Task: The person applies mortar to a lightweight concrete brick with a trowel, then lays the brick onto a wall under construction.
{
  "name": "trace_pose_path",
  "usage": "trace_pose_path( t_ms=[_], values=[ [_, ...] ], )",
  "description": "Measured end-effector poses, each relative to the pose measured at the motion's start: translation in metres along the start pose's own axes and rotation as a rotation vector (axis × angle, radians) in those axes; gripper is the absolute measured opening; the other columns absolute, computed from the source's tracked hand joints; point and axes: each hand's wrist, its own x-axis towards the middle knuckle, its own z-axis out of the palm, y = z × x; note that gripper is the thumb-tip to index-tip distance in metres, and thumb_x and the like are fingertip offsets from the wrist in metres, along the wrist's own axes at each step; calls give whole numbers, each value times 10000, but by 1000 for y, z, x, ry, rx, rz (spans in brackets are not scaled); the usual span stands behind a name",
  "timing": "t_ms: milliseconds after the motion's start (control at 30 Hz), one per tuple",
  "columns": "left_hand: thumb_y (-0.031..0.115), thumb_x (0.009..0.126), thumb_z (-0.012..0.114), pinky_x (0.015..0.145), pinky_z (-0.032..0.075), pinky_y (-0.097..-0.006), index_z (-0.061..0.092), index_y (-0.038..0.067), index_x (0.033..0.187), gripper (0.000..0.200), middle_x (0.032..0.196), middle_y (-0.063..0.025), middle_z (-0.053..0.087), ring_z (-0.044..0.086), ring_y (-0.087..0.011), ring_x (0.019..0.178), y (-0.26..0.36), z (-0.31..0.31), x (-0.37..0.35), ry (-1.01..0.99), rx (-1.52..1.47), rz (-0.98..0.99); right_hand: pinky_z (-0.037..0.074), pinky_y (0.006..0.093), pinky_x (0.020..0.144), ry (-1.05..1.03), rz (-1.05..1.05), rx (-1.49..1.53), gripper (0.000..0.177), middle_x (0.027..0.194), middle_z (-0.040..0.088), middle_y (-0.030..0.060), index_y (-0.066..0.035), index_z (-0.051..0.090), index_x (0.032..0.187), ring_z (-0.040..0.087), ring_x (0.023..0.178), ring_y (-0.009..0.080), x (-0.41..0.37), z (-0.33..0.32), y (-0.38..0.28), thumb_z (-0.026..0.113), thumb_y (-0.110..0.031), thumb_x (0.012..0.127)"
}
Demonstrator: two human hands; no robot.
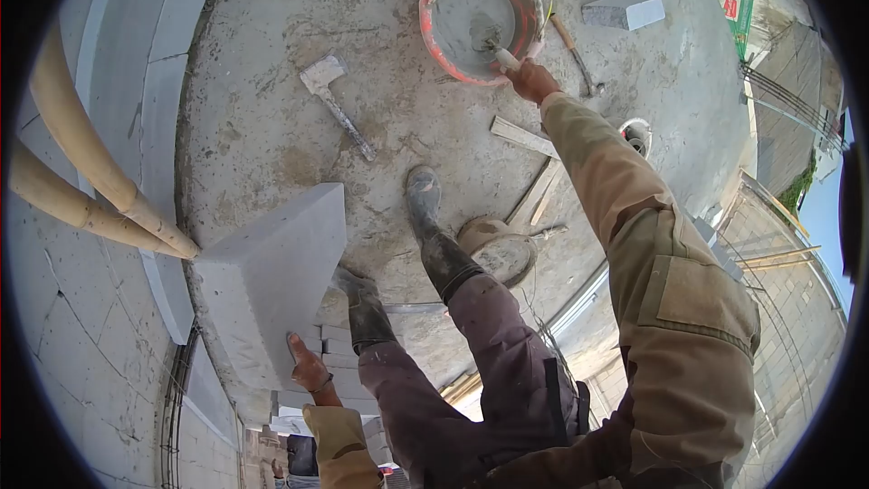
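Note:
My right hand [534, 81] is closed round the pale handle of a trowel [507, 59]. The tool's working end dips into wet grey mortar [472, 23] inside an orange-red bucket [424, 32] with a yellow-green bail. Low on the left, my left hand [310, 368] grips the near edge of a large pale lightweight concrete block [272, 263]; some of its fingers are hidden. The block rests on the floor beside the wall, close to my boots.
A hatchet-like tool [337, 104] lies on the concrete floor [380, 0]. Right of the bucket are a hammer [574, 56] and a smaller block [625, 12]. Wooden strips [525, 138] and a round pan [500, 254] lie near my boots. Bamboo poles [100, 154] lean on the left.

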Motion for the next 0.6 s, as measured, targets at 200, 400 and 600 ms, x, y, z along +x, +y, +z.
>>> trace_pose_path(
  t_ms=[200,400,600],
  values=[
    [337,897,793,857,545,-416,670,-65,1177,505,1143,-173,725,687,-291,917,78,-38,71,97,-700,-635,549,470,893,0,-135,-309,370,1116,716,204,-37,663,1203,688,1077,370,-35,-96,-13,660,-186,864],
    [334,885,807,932,526,-426,608,-64,1262,583,1221,-198,686,660,-302,975,58,-23,77,195,-602,-442,577,446,795,105,-412,-600,201,1014,737,158,-78,715,994,719,981,335,-69,-151,-6,633,-64,811],
    [289,870,825,952,516,-463,518,-73,1357,680,1308,-217,633,630,-318,1090,28,-14,76,73,-627,-523,583,446,736,25,-503,-605,172,894,735,204,-15,730,946,736,847,346,-54,-114,-28,625,-100,840]
  ],
)
